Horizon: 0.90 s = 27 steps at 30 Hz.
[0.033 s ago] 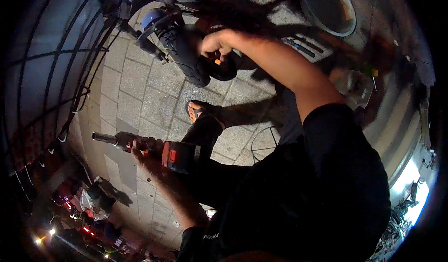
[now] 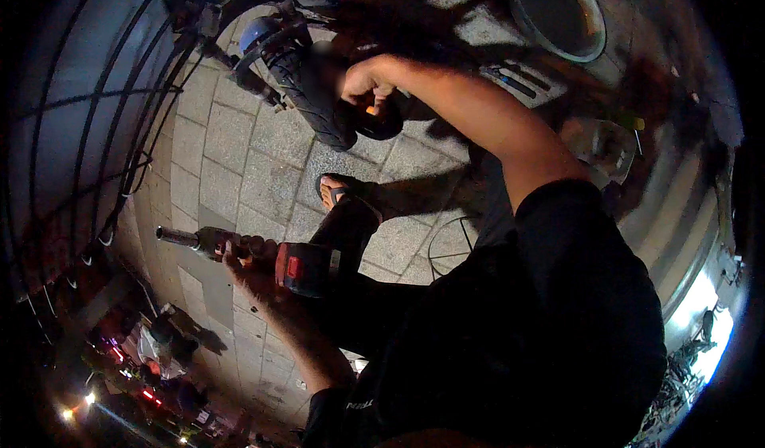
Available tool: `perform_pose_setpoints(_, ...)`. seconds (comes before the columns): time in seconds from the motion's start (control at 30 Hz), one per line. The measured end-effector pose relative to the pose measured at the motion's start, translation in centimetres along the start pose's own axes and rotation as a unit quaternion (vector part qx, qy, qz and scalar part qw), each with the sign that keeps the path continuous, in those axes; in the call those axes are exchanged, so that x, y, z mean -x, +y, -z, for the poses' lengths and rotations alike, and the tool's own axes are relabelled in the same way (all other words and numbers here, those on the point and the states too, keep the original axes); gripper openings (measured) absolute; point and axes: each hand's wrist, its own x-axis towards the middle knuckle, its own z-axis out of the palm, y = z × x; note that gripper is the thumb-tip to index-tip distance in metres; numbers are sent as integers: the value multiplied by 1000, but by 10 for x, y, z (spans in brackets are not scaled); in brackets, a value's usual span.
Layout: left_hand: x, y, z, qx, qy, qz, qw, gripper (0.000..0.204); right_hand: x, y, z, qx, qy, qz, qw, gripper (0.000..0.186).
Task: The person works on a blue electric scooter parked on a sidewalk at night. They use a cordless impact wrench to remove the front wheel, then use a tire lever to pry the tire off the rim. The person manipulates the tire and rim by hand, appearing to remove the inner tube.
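Note:
My left hand [image 2: 247,265] is wrapped around the grip of a cordless impact wrench [image 2: 223,243]. A long metal socket [image 2: 177,237] on its nose points left, and a red and black battery pack [image 2: 307,269] sits at its other end. Farther ahead, my right hand [image 2: 368,81] reaches to the side of a motorbike wheel with a black treaded tyre [image 2: 307,101]. Its fingers are curled inward beside the wheel, and a small orange spot shows at the fingertips. Whatever they pinch is hidden in shadow. A blue fender [image 2: 259,32] covers part of the tyre.
Hand tools [image 2: 518,81] lie on the paving at the right, near a round basin [image 2: 562,13]. A clear plastic container [image 2: 602,149] and a yellow-handled screwdriver [image 2: 636,125] are farther right. A black wire rack [image 2: 96,89] stands at left. My sandalled foot [image 2: 333,191] rests on paving below the wheel.

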Motion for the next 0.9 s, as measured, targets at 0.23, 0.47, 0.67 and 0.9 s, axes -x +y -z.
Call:
perform_pose_setpoints(0.23,-7,-3,20,-2,-42,7,999,21,9,14,-62,-178,84,-28,980,38)
perform_pose_setpoints(0.47,12,-9,-15,-42,-29,-15,999,19,43,25,-118,-366,231,-17,901,44)
perform_pose_setpoints(0.67,27,-17,-30,-78,6,-18,997,22,7,64,-143,30,324,68,943,41)
perform_pose_setpoints(0.9,15,-9,-8,-75,-73,19,994,19,5,57,-141,-47,415,71,906,52)
